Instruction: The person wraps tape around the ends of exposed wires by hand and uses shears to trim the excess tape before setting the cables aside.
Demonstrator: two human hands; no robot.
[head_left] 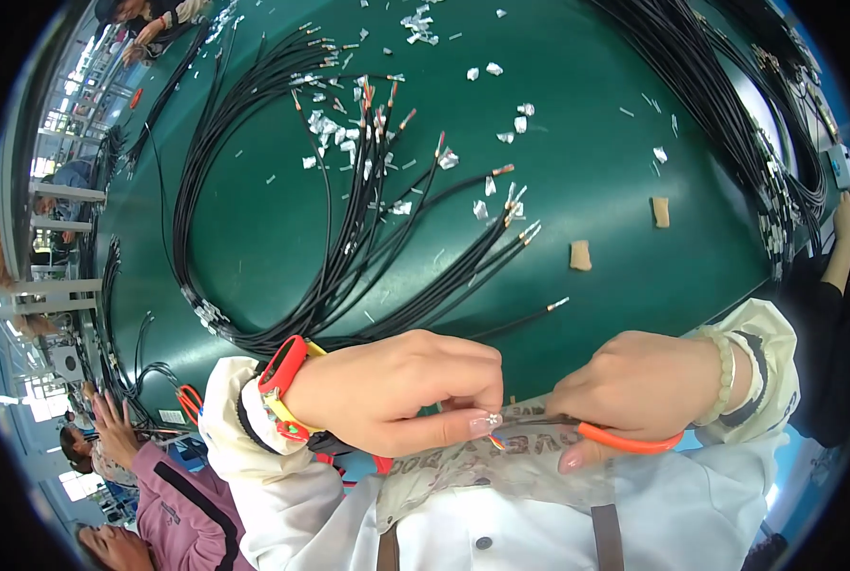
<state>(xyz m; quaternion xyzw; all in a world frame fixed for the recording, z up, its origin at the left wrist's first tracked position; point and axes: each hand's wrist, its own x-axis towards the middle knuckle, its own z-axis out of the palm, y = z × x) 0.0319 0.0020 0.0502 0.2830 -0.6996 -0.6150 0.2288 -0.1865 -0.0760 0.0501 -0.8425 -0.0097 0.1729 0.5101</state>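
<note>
My left hand (411, 385) is closed, thumb and forefinger pinching the end of a cable. Thin coloured wires (497, 441) stick out below the thumb tip, with a small shiny bit beside them. Most of that cable is hidden by the hand. Closed round a hand tool with an orange handle (634, 441) is my right hand (625, 381). The tool's dark jaws point left toward the wires; whether they are scissors or pliers I cannot tell. Beyond my left hand, a looped bundle of black cables (192, 190) lies on the green table (501, 295), several ends stripped.
Scraps of silver foil (325, 128) litter the table among the cable ends. Two tan pieces (580, 255) lie ahead of my right hand. More black cables (701, 95) run along the far right. Co-workers sit at left, one in a pink sleeve (182, 504); another person's arm (842, 238) is at right.
</note>
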